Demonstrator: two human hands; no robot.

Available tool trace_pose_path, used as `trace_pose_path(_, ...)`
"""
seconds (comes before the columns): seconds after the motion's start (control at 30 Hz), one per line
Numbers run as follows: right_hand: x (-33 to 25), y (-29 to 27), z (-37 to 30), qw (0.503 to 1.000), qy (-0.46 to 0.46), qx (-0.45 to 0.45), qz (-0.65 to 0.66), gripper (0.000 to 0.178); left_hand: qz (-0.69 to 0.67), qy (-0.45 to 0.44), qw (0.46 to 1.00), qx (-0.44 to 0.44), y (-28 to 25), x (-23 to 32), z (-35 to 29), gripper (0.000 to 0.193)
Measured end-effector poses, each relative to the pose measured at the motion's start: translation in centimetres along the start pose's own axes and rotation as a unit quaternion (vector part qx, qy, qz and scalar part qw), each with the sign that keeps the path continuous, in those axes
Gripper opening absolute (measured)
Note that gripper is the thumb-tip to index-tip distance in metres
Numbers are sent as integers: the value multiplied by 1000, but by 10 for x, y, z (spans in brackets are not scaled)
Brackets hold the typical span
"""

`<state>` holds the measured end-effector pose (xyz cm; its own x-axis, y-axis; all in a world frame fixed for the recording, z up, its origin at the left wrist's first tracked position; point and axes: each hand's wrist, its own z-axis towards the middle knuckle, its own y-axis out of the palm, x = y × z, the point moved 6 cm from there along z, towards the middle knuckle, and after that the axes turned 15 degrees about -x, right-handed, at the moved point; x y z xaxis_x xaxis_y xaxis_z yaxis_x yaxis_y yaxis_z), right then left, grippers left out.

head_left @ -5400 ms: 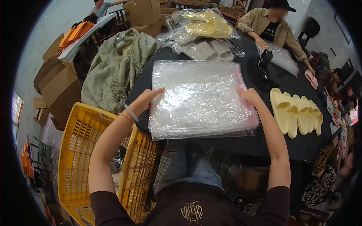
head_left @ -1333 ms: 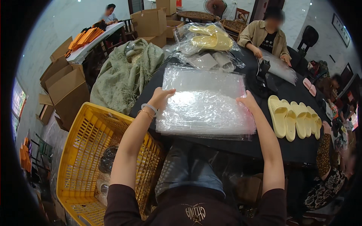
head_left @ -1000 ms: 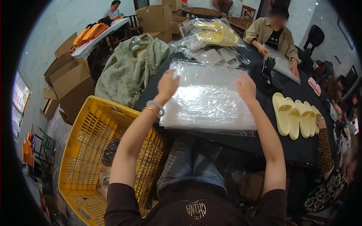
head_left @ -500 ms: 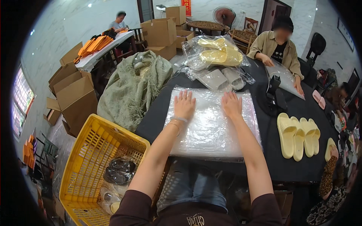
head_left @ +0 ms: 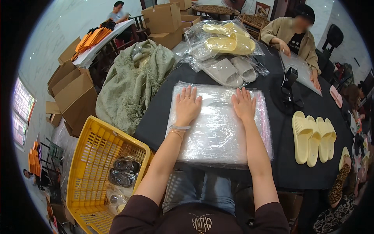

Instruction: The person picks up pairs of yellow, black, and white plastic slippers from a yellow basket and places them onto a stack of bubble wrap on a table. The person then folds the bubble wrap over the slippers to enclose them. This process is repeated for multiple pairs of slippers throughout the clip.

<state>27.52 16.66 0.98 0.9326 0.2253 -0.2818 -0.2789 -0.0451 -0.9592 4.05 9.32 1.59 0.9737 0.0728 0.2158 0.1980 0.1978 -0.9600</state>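
A thick stack of clear plastic bags [head_left: 214, 128] lies on the black-covered table in front of me. My left hand [head_left: 188, 105] rests flat on its upper left part, fingers stretched out. On the upper right part lies my right hand [head_left: 244, 104], palm down with the fingers a little apart. Neither hand holds anything. Just beyond the stack are grey slippers [head_left: 224, 72] in a clear bag, with bagged yellow slippers [head_left: 233, 43] on top of them. Two pairs of pale yellow slippers [head_left: 314, 139] stand in a row to the right.
A yellow plastic crate [head_left: 83, 156] with bagged shoes [head_left: 124, 171] stands at lower left. Beyond it are a green woven sack [head_left: 132, 85] and cardboard boxes [head_left: 74, 97]. A black device [head_left: 289, 87] stands right of the stack. Across the table, a co-worker [head_left: 298, 35] handles a clear bag.
Both hands stay flat on the stack; the right has shifted slightly rightward along it. The whole view has tilted a little downward. The co-worker's hands remain on their bag.
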Motion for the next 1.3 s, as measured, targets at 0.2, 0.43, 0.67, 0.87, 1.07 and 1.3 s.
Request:
trace_pose_path(0.2, 0, -2, 1, 1000, 0, -13, 5, 57, 5, 3, 1000, 11, -1, 1, 0, 52)
trace_pose_path(0.43, 5, -1, 0, 999, 1, -25, 35, 59, 3, 5, 1000, 21, -9, 5, -3, 50)
trace_pose_path(0.67, 9, 2, 6, 999, -1, -34, 19, 60, -17, 6, 998, 68, -12, 3, -8, 45)
trace_pose_path(0.87, 16, 15, 18, 998, -14, -51, -23, 61, -352, 156, 920, 72, -64, -28, -37, 18)
trace_pose_path(1.07, 39, 31, 39, 998, -29, -33, -41, 60, -113, 204, 970, -69, -160, -117, -168, 27)
trace_pose_path(1.3, 79, 32, 54, 995, -91, 48, -15, 55, -404, -360, 840, 22, -71, -399, -393, 28)
